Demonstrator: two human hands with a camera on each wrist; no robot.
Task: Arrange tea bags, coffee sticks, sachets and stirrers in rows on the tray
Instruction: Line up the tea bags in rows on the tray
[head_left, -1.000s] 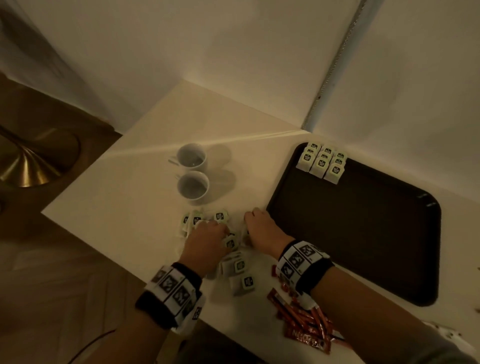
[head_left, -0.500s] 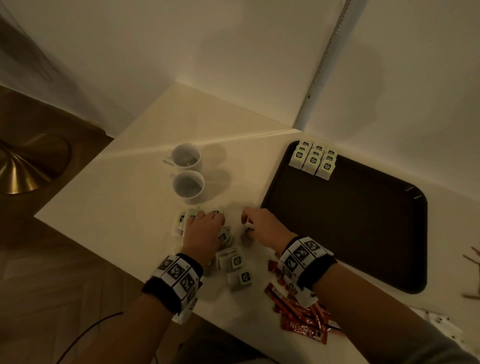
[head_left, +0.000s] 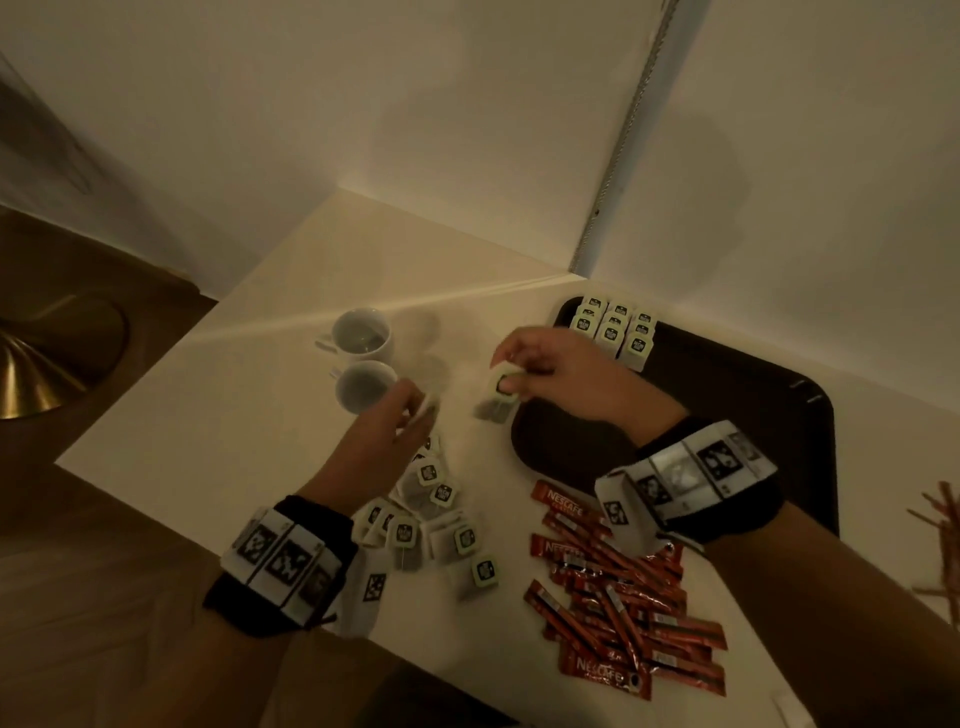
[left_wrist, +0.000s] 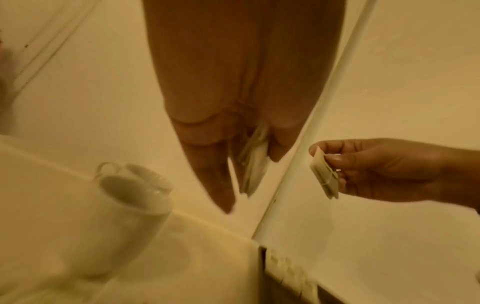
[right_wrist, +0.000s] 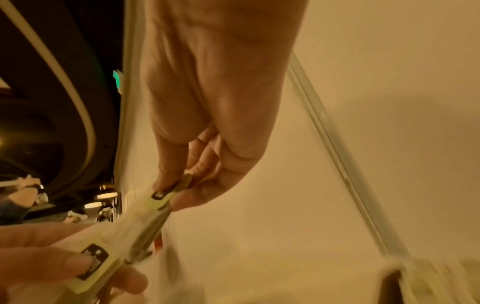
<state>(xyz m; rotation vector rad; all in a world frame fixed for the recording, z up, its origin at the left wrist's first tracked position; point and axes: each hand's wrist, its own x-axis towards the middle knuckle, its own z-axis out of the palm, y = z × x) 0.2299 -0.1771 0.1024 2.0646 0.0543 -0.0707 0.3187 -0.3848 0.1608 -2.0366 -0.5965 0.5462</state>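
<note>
Tea bags (head_left: 614, 330) fill only one tray (head_left: 727, 415) corner while our left hand (head_left: 382, 441) and right hand (head_left: 558, 371) each pinch another, coffee sticks (head_left: 618, 597) and stirrers (head_left: 943, 540) waiting.

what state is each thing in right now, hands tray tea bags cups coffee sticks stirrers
left hand: raised, pinching a tea bag
right hand: raised at the tray's near edge, pinching tea bags
tray: flat, mostly bare
tray tea bags: in rows at the far left corner
loose tea bags: jumbled pile on the table
cups: upright, side by side
coffee sticks: scattered heap, off the tray
stirrers: loose at the right edge
</note>
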